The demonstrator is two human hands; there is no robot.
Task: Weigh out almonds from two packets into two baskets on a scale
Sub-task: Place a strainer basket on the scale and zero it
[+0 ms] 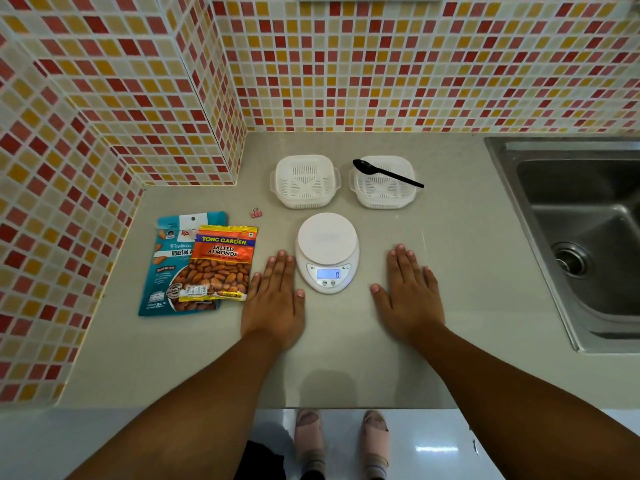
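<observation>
A white kitchen scale (327,251) sits mid-counter, its lit display reading 0 and its round platform bare. Behind it stand two white slotted baskets: the left basket (304,181) holds nothing, and a black spoon (387,173) lies across the right basket (383,182). Left of the scale an orange salted-almonds packet (220,263) overlaps a teal roasted-almonds packet (169,268). My left hand (275,299) rests flat on the counter, palm down, just left of the scale. My right hand (408,292) lies flat the same way to its right. Neither hand holds anything.
A small pink binder clip (256,212) lies behind the packets. A steel sink (585,230) is set into the counter at the right. Mosaic-tiled walls close the back and left, with a tiled corner (194,126) jutting in. The counter's front edge (346,408) is near me.
</observation>
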